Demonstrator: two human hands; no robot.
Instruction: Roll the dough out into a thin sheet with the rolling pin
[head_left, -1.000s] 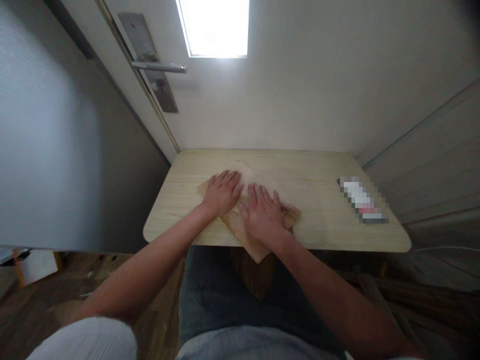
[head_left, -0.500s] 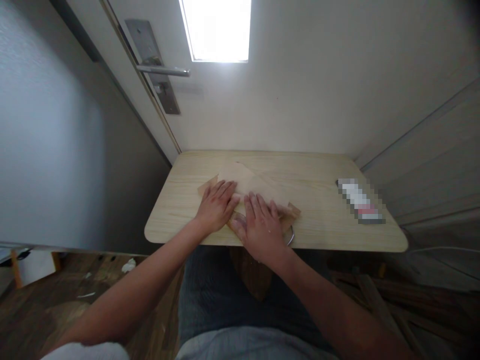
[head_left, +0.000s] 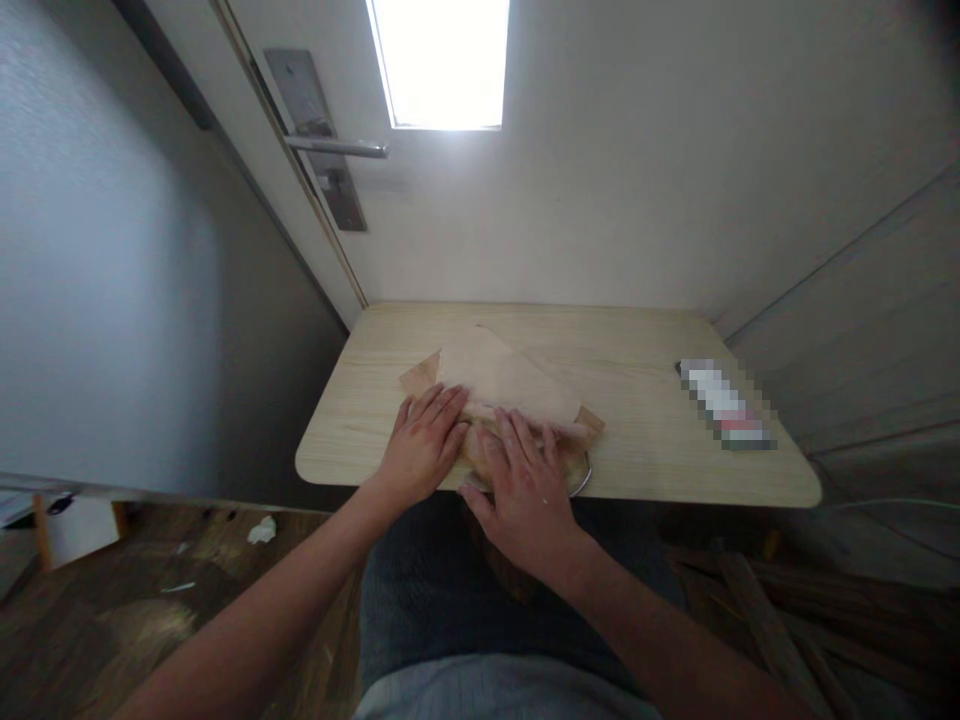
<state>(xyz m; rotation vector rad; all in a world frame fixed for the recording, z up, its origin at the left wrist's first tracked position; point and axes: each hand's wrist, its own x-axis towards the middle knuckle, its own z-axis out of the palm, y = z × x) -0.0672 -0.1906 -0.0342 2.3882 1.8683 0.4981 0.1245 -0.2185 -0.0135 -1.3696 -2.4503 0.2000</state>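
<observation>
A thin tan sheet of paper [head_left: 506, 368] lies on the pale wooden tabletop [head_left: 630, 345], its near edge folded or rolled into a ridge. Darker brown corners stick out at its left and right ends. My left hand [head_left: 420, 445] rests on the left part of that near edge, fingers stretched out. On the right part lies my right hand [head_left: 525, 490], fingers spread and palm down over the table's front edge. A curved metal rim [head_left: 587, 477] shows beside my right hand; the rest of it is hidden under hand and paper.
A flat, pixelated object [head_left: 724, 405] lies at the tabletop's right end. Behind the table stands a pale door with a metal handle [head_left: 337, 147] and a bright window [head_left: 446, 60]. A grey panel [head_left: 112, 300] borders the left side. Crumpled white paper [head_left: 262, 530] is on the floor.
Both hands have drawn back slightly toward me along the paper, uncovering more of its ridged near edge. The paper has stayed about in place; the camera view has shifted a little.
</observation>
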